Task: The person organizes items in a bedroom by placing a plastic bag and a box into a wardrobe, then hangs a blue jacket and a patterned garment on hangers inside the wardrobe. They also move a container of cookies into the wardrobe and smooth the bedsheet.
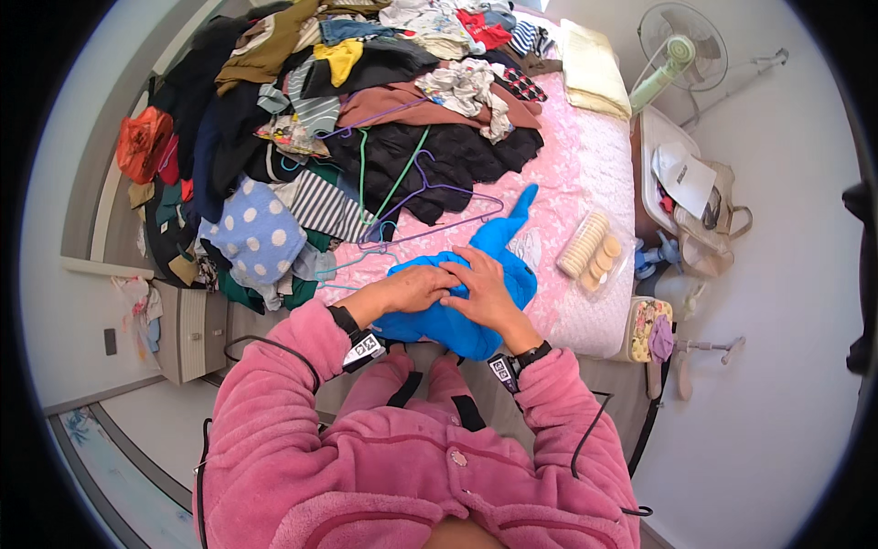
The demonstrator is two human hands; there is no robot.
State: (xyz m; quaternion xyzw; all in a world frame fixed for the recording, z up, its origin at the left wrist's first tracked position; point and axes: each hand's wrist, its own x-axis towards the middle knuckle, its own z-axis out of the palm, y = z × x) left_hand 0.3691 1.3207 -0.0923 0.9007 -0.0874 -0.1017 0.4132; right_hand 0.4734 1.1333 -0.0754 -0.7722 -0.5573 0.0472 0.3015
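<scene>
A bright blue garment (432, 322) lies bunched at the near edge of the bed, and one sleeve (504, 223) stretches away over the pink sheet. My left hand (415, 287) and my right hand (481, 287) meet on top of it. Their fingers are bent and close together on the blue fabric, and the fingertips are partly hidden. Just beyond the garment are a purple clothes hanger (446, 189), a green hanger (363, 178) and a turquoise hanger (357, 262).
A large clothes heap covers the far and left bed, with a blue polka-dot cloth (254, 223) and a striped garment (329, 202). A clear pack of biscuits (593, 250) lies right on the bed sheet (549, 302). A fan (681, 51) and a white bin (658, 161) stand beyond.
</scene>
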